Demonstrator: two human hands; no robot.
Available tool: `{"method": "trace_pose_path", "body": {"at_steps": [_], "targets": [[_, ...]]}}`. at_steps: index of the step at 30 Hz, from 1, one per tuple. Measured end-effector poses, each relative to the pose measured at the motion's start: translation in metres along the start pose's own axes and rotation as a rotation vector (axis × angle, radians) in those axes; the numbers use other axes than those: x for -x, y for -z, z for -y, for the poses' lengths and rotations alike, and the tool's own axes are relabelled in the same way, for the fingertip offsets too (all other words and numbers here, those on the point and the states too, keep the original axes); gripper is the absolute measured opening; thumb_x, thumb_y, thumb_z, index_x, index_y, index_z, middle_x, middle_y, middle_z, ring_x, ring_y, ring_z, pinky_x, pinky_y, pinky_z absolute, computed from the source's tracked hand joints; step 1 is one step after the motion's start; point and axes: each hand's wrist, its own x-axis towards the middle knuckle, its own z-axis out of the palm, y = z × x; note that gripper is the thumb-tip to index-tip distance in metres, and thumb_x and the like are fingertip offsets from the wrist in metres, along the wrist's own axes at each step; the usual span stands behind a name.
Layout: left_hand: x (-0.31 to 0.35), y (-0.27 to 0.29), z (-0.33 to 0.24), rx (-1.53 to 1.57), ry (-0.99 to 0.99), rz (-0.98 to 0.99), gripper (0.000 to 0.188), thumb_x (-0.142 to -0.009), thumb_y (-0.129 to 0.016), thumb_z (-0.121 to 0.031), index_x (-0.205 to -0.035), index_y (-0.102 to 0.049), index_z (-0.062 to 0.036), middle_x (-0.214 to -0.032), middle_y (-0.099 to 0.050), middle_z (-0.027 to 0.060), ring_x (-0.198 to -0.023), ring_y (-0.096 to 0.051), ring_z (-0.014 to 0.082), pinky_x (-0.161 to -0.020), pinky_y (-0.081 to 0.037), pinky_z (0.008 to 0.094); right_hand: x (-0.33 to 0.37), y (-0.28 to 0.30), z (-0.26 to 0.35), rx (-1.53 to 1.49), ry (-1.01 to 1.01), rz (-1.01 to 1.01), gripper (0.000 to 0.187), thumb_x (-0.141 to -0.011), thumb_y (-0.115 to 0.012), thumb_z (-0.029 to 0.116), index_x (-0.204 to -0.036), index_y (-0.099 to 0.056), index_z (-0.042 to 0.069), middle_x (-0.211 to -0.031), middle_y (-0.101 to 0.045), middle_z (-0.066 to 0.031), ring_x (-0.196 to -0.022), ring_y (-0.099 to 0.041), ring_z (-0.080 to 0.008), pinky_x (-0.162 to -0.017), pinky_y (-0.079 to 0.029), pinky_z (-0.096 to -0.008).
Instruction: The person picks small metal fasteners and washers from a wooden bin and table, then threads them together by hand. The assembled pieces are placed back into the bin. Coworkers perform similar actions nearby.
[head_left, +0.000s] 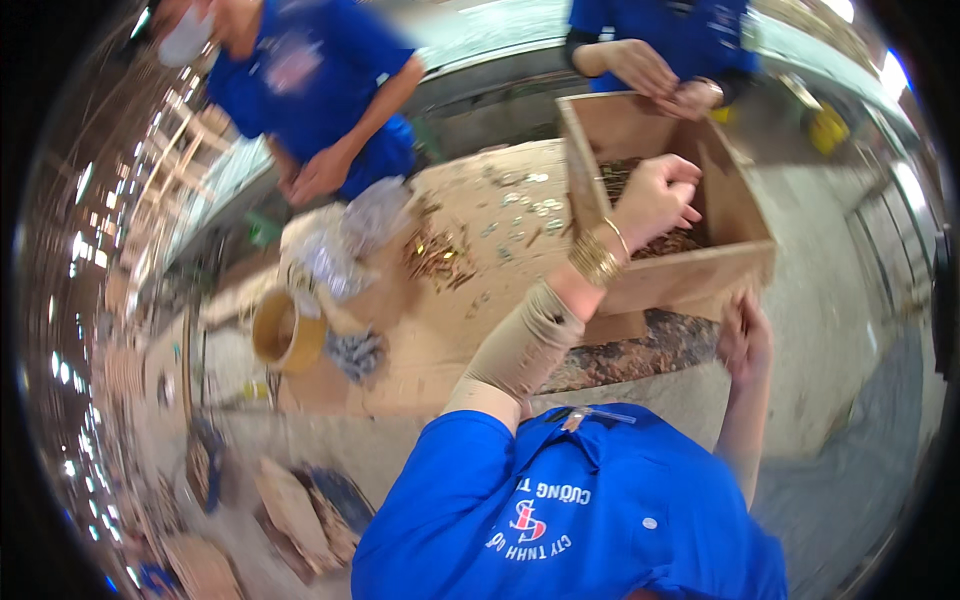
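Note:
My left hand (656, 198) is over the open wooden box (690, 272), above the small brown metal pieces (668, 245) inside. Gold bangles and a beige sleeve cover that wrist and forearm. Its fingers are curled; whatever they hold, if anything, does not show. Just outside the box's near right corner, my right hand (745, 338) is raised, with bent fingers drawn together and slightly blurred. I cannot make out anything in it. On the tabletop (430, 340), left of the box, lie a pile of brass-coloured metal pieces (440, 255) and scattered silvery rings (545, 207).
A co-worker's hands (665, 80) meet at the box's far rim. Another co-worker (320, 100) stands at the far left. Clear plastic bags (345, 240), a yellow tub (287, 330) and a grey pile (355, 353) occupy the table's left side. Sacks (310, 515) lie on the floor.

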Motion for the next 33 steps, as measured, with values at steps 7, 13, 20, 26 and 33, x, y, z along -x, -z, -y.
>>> {"method": "trace_pose_path", "body": {"at_steps": [7, 13, 20, 26, 33], "targets": [[0.097, 0.1, 0.06, 0.056, 0.053, -0.447, 0.016, -0.082, -0.045, -0.004, -0.092, -0.057, -0.0008, -0.087, -0.06, 0.0087, -0.064, -0.061, 0.0136, -0.052, -0.049, 0.0218, 0.021, 0.035, -0.127, 0.27, -0.652, -0.065, 0.017, -0.086, -0.048, 0.024, -0.077, -0.047, 0.01, -0.057, -0.044, -0.0021, -0.038, -0.032, -0.0076, -0.03, -0.019, -0.0191], [0.174, 0.278, 0.133, -1.303, 0.367, -0.802, 0.045, -0.064, -0.061, -0.011, -0.108, -0.051, -0.0109, -0.108, -0.052, 0.0118, -0.105, -0.047, 0.0319, -0.086, -0.041, 0.0399, 0.001, -0.015, -0.146, 0.472, -0.67, 0.011, 0.014, -0.087, -0.047, 0.02, -0.081, -0.048, 0.008, -0.058, -0.046, -0.002, -0.039, -0.034, -0.0073, -0.032, -0.022, -0.019], [0.162, 0.327, 0.129, -1.6, 0.648, -0.25, 0.061, -0.064, -0.06, -0.007, -0.12, -0.037, -0.0161, -0.121, -0.037, 0.0132, -0.117, -0.033, 0.0317, -0.091, -0.038, 0.0435, 0.003, -0.028, -0.151, 0.538, -0.575, -0.088, 0.012, -0.087, -0.049, 0.02, -0.084, -0.048, 0.007, -0.059, -0.047, -0.0029, -0.038, -0.036, -0.008, -0.032, -0.022, -0.0195], [0.167, 0.324, 0.123, -1.633, 0.556, -0.209, 0.048, -0.065, -0.062, -0.008, -0.108, -0.042, -0.0123, -0.105, -0.049, 0.0164, -0.09, -0.055, 0.0338, -0.074, -0.048, 0.0392, 0.018, -0.012, -0.158, 0.508, -0.554, -0.154, 0.011, -0.087, -0.049, 0.018, -0.082, -0.048, 0.008, -0.059, -0.047, -0.0031, -0.038, -0.036, -0.0085, -0.032, -0.022, -0.0202], [0.17, 0.348, 0.115, -1.412, 0.562, -0.103, 0.034, -0.068, -0.055, -0.012, -0.101, -0.05, -0.0051, -0.096, -0.057, 0.02, -0.094, -0.055, 0.0314, -0.081, -0.044, 0.0376, 0.027, -0.006, -0.17, 0.497, -0.576, -0.225, 0.009, -0.086, -0.048, 0.017, -0.082, -0.048, 0.009, -0.057, -0.047, -0.0018, -0.039, -0.037, -0.0081, -0.032, -0.022, -0.0202]]}}
